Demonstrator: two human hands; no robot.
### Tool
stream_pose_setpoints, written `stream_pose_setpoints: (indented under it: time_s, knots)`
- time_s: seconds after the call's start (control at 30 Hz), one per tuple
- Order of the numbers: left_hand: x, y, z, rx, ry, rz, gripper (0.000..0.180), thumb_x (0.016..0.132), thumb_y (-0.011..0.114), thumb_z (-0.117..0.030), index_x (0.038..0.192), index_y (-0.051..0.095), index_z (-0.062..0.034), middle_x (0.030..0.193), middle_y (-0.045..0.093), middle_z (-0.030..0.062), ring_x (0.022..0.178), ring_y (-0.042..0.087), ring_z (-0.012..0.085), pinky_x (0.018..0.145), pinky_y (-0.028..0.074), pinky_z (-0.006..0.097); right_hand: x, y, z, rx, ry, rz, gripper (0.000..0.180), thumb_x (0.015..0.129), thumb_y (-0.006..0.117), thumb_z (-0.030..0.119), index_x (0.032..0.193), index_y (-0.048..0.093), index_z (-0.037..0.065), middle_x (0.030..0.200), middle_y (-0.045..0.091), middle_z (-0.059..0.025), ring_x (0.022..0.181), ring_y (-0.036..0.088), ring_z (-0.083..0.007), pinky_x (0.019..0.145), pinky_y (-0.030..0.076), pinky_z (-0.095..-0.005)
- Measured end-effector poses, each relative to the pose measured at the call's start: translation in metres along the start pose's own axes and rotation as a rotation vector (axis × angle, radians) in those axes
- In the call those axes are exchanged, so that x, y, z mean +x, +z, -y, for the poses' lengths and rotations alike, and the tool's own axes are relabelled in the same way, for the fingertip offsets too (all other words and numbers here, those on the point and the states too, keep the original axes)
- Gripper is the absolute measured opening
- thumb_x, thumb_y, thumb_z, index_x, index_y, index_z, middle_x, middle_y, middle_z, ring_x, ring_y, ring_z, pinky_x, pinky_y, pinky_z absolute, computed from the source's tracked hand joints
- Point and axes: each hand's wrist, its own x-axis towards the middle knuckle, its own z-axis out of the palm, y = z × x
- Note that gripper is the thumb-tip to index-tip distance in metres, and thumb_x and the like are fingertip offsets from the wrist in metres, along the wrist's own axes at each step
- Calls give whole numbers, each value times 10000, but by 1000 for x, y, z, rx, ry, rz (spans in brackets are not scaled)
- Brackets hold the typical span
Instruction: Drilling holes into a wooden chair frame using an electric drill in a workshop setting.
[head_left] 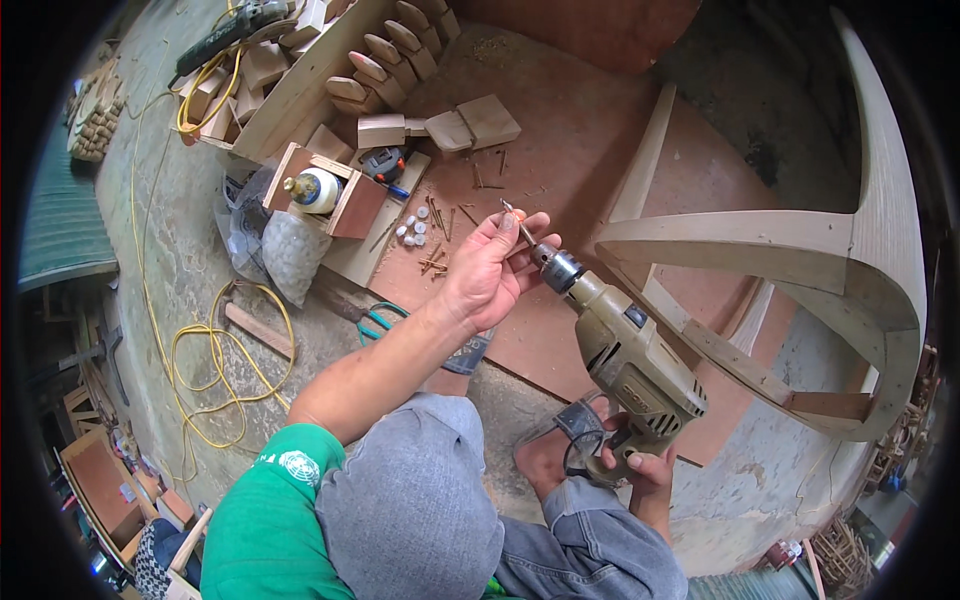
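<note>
My right hand (645, 468) is wrapped round the handle of an olive-brown power drill (640, 365), which points up and to the left. From its black chuck (557, 268) sticks a thin metal bit (526, 234). My left hand (485, 270) is closed about the front part of this bit, thumb and fingertips near its tip; whether a small screw is also pinched there I cannot tell. Just left of that hand, several loose screws (435, 262) and small white caps (411, 232) lie on the reddish-brown board (530, 330).
A curved pale wooden chair frame (740, 245) stands at the right. Beyond the screws are wood blocks (490, 122), a tape measure (383, 163) and a small wooden box (355, 205) holding a bottle. Teal-handled scissors (378, 320), a plastic bag (295, 255) and a yellow cord (180, 385) lie leftward.
</note>
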Motion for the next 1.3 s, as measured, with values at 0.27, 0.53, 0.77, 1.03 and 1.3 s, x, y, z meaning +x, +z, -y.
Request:
stream_pose_setpoints:
  time_s: [0.27,0.53,0.77,1.03,1.3]
  knots:
    - [-4,9,18,-27,-19,55,109,1057,519,-279,1109,582,-206,1359,607,39,1258,585,304,1027,495,538,3,-11,-1,178,0,136,793,663,766,38,1391,474,-77,1217,613,-280,1001,638,-318,661,564,-424]
    - [16,47,25,-260,-28,82,209,1087,429,-309,1104,571,-157,1261,621,75,1154,606,329,1035,486,514,15,-41,-28,-242,-134,70,702,766,763,-13,1402,467,-39,1250,637,-195,1068,651,-287,857,563,-410]
    - [6,77,14,-413,-6,332,218,1069,454,-263,1079,610,-111,1107,659,97,1045,622,296,1021,494,477,31,-41,-40,-490,-514,114,604,875,685,-105,1407,411,-20,1255,629,-173,1116,656,-276,977,549,-435]
    - [-6,83,9,-397,25,426,302,1080,433,-358,1122,597,-107,1085,637,96,1045,609,268,1009,499,441,24,-28,-30,-690,-591,-125,569,760,857,41,1230,538,16,1187,581,-107,1036,618,-244,881,528,-354]
    - [-9,87,5,-280,116,277,369,1073,424,-453,1043,575,-118,1019,614,74,925,609,233,893,545,419,18,18,7,-1036,-746,-80,655,642,943,136,1192,610,9,1083,579,-104,967,596,-254,873,499,-383]
